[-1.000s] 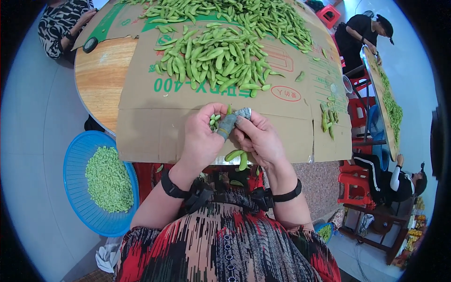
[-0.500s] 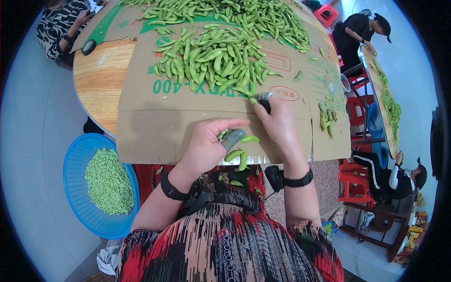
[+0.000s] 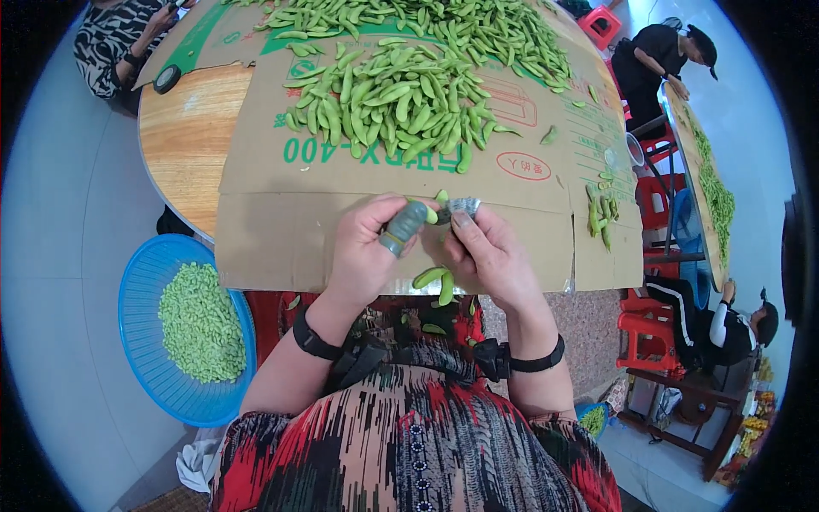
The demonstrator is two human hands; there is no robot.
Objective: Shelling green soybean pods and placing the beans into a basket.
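Blue basket (image 3: 139, 320) left of cardboard (image 3: 273, 247) holds shelled beans (image 3: 200, 324). Left hand (image 3: 365, 247) and right hand (image 3: 496, 253) pinch green pod (image 3: 441, 197) together over cardboard

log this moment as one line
left hand: on green pod; right hand: on same pod; pod pile: on cardboard; blue basket: shelled beans

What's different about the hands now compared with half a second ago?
The right hand has come back from the pod pile toward the person, bringing a green pod to meet the left hand. The loose pod seen beside the left thumb is gone from that spot. Unchanged: the blue basket of beans and the crossed pods near the cardboard edge.
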